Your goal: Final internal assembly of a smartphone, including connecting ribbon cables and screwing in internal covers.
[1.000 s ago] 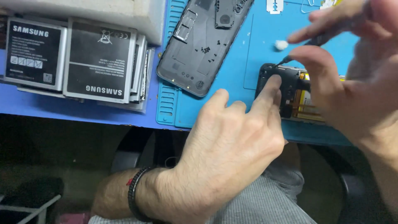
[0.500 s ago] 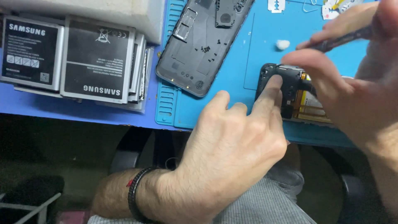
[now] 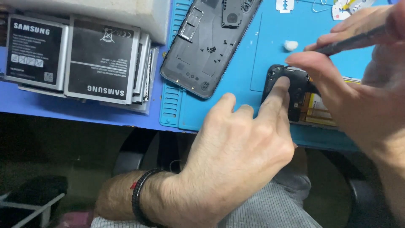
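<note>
Forefinger of left hand (image 3: 236, 147) pins opened phone (image 3: 295, 90); right hand (image 3: 358, 93) pinches dark tool (image 3: 350, 42), best worked gently.

A grey phone back cover (image 3: 209, 46) lies inner side up on the blue work mat (image 3: 270, 50), with tiny black screws (image 3: 212, 49) scattered inside it. Left of the cover, off the mat, a stack of flat phone batteries (image 3: 80, 59) rests on the blue table (image 3: 63, 110). Right of the cover sit a razor blade (image 3: 283, 5) and a small white wad (image 3: 291, 44).
</note>
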